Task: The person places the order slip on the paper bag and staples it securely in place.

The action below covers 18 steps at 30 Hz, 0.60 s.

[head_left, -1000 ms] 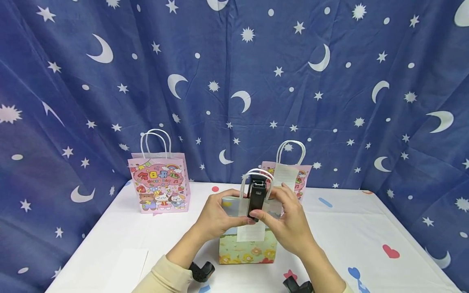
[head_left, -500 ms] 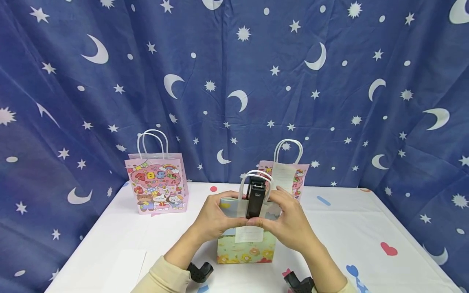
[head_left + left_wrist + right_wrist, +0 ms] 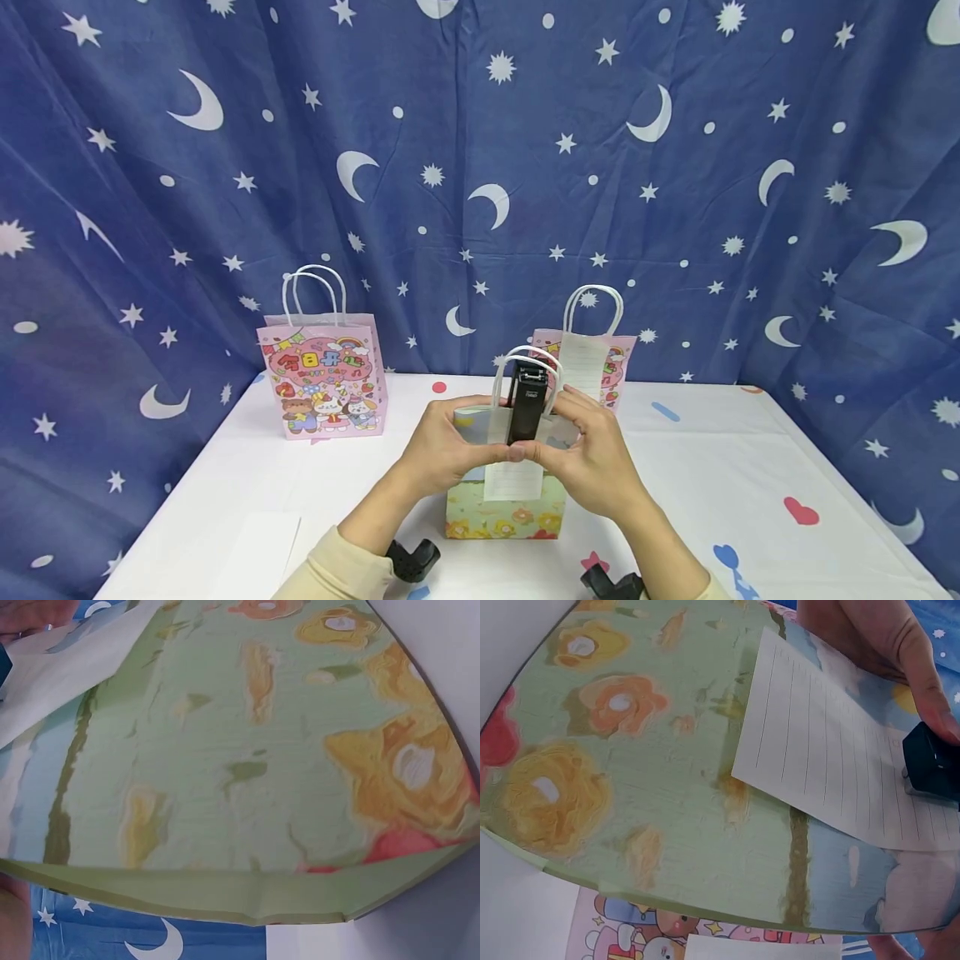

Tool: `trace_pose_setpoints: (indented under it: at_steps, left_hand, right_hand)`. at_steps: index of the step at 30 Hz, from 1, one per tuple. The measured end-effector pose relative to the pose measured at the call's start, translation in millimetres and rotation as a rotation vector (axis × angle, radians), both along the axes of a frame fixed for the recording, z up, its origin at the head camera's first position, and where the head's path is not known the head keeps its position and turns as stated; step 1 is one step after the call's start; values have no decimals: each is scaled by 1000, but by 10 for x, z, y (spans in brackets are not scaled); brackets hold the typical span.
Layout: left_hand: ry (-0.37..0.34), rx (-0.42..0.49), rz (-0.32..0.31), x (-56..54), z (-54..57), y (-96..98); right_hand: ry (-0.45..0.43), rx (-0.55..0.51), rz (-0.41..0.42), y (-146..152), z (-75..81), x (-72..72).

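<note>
A black stapler (image 3: 527, 404) stands over the top edge of a green and blue flowered paper bag (image 3: 506, 517), between its white handles (image 3: 498, 379). A lined paper slip (image 3: 513, 482) hangs on the bag's front, under the stapler. My left hand (image 3: 444, 446) grips from the left, thumb on the stapler's near end and fingers going behind the bag. From the right, my right hand (image 3: 592, 454) holds it the same way, the two thumb tips meeting. In the right wrist view a thumb presses the stapler (image 3: 932, 761) over the slip (image 3: 817, 750). The fingers behind the bag are mostly hidden.
A pink cartoon paper bag (image 3: 326, 383) stands at the back left. Behind my right hand is another pink bag (image 3: 624, 354) with a lined slip (image 3: 583, 362) on it. White paper (image 3: 258, 546) lies front left on the white table (image 3: 712, 467). A starry blue curtain (image 3: 480, 125) hangs behind.
My right thumb has slid down to the stapler's near end, beside the left thumb. The stapler and flowered bag stay in about the same place; the view shifts slightly.
</note>
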<state>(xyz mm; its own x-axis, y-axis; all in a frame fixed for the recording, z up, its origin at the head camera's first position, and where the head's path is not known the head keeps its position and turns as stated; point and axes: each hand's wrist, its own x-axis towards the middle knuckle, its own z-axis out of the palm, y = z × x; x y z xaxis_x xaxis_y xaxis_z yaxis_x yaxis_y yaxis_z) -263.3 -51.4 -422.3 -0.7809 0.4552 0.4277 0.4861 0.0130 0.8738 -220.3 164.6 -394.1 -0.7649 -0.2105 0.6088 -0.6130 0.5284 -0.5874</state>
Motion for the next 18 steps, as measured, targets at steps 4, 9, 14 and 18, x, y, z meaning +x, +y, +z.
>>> trace_pose_setpoints:
  at_steps: [4, 9, 14, 18]
  left_hand:
    - [26, 22, -7, 1, 0, 8]
    - [58, 35, -12, 10, 4, 22]
    - [77, 32, 5, 7, 0, 22]
    - [96, 44, -3, 7, -9, 18]
  right_hand:
    - [29, -26, 31, -22, -8, -10]
    - [32, -52, 21, -36, -14, -2]
    - [33, -53, -4, -53, -23, -1]
    - [26, -61, -13, -70, -25, -6]
